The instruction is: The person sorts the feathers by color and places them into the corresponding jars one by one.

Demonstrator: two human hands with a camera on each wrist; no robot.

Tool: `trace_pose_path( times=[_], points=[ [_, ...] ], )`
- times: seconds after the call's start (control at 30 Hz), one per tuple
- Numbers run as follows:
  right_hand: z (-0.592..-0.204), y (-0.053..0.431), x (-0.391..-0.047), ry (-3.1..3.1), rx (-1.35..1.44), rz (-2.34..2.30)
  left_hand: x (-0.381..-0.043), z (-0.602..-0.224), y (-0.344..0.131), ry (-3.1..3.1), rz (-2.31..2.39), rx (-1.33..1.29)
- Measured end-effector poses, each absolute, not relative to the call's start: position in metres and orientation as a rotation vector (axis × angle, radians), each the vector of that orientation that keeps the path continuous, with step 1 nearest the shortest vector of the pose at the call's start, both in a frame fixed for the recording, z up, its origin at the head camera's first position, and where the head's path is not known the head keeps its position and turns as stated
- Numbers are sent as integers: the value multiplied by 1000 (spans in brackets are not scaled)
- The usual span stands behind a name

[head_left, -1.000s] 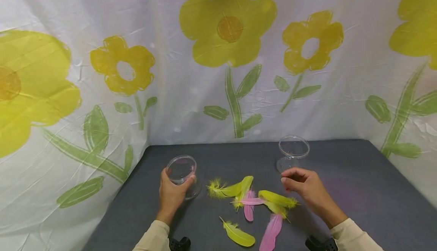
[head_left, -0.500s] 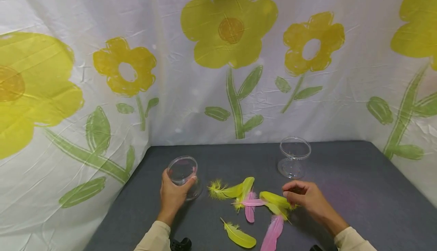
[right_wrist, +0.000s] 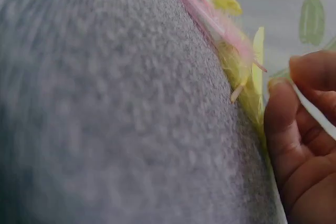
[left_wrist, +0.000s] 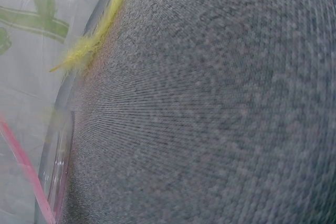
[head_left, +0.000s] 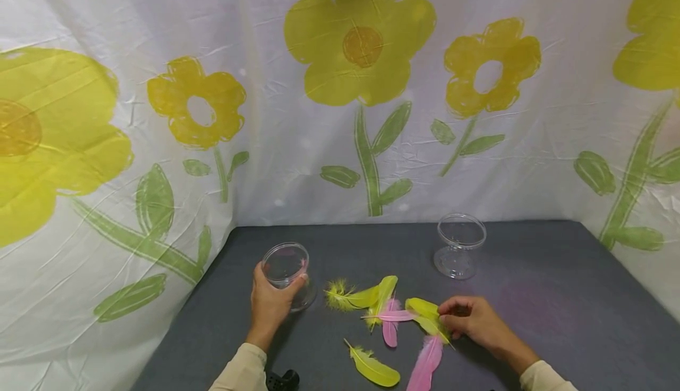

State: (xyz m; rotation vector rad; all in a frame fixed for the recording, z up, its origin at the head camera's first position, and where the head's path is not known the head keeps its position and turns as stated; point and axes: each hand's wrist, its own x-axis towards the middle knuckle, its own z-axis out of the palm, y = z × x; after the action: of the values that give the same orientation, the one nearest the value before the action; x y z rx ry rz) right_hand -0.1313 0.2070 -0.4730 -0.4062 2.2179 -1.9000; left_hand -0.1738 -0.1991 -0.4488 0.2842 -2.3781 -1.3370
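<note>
- Left hand (head_left: pixel 271 302): fingers and thumb curled round a clear cup (head_left: pixel 285 267) near the bench (head_left: pixel 345 249)'s left edge.
- Right hand (head_left: pixel 480 323): thumb and forefinger bent, tips nearly together, at the right end of the right-hand yellow feathers (head_left: pixel 423 308); whether they pinch one I cannot tell.
- Crossed pink feathers (head_left: pixel 391 320) lie mid-bench, touching yellow feathers on both sides.
- Nearer the front edge: a lone yellow feather (head_left: pixel 373 368) and, right of it, a pink feather (head_left: pixel 425 365).
- Second clear cup (head_left: pixel 461 243): upright near the far edge, towards the far right corner.
</note>
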Motion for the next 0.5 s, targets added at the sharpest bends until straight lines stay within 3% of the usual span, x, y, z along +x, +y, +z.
trace_pose_path(
  times=[0.5],
  points=[
    [-477,203,-133,2221,-517,-1776,-173,-448,-198,-2383,-1326,293]
  ],
)
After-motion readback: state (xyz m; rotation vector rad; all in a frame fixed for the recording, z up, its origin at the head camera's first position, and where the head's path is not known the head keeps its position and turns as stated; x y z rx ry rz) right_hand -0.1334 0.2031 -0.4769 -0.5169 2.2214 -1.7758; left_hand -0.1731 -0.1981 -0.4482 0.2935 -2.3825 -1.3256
